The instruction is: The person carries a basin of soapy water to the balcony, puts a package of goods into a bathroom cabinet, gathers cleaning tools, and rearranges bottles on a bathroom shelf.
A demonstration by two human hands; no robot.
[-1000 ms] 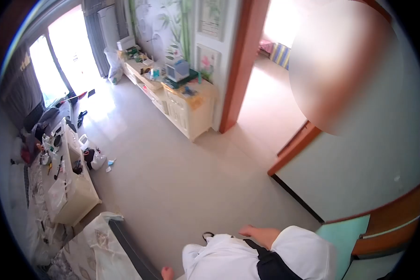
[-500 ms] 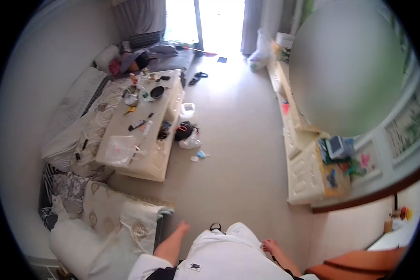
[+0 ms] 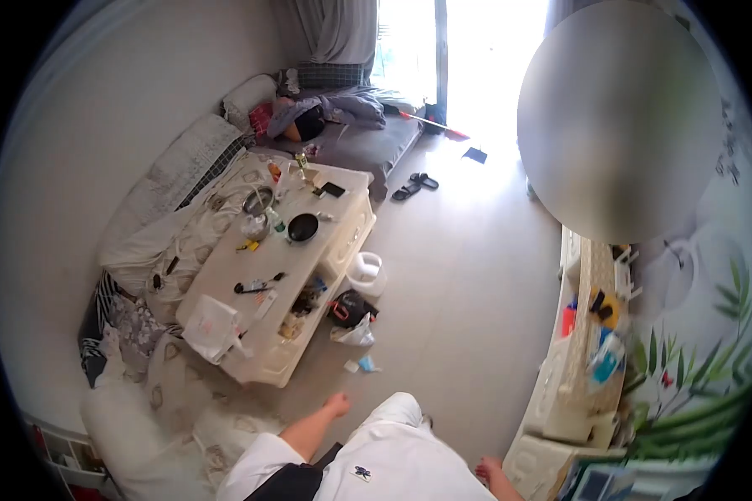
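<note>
My left hand (image 3: 337, 406) hangs over the floor, its fingers curled in, and I see nothing in it. Ahead of it lie a crumpled blue item (image 3: 369, 364) and a white scrap (image 3: 351, 366). At the lower right, my right hand (image 3: 488, 469) is partly in view with loosely bent fingers slightly apart and nothing visible in them. It is nearest to the low cream cabinet (image 3: 533, 457); neither hand visibly touches anything. A cream coffee table (image 3: 226, 269) stands ahead on the left, carrying a black pan (image 3: 303, 228), a white plastic bag (image 3: 211, 327) and a bottle (image 3: 276, 219).
A white bucket (image 3: 366, 274), a black bag (image 3: 351, 309) and a plastic bag (image 3: 355, 332) stand beside the table. Slippers (image 3: 415, 186) and a dustpan (image 3: 475, 155) lie farther off. A person (image 3: 307, 123) lies on the grey daybed (image 3: 351, 150). Tiled floor (image 3: 459, 275) runs toward the bright door.
The view has turned right and moved forward; the table and bucket now appear nearer. My right hand sits lower in the frame. Neither hand has taken hold of anything.
</note>
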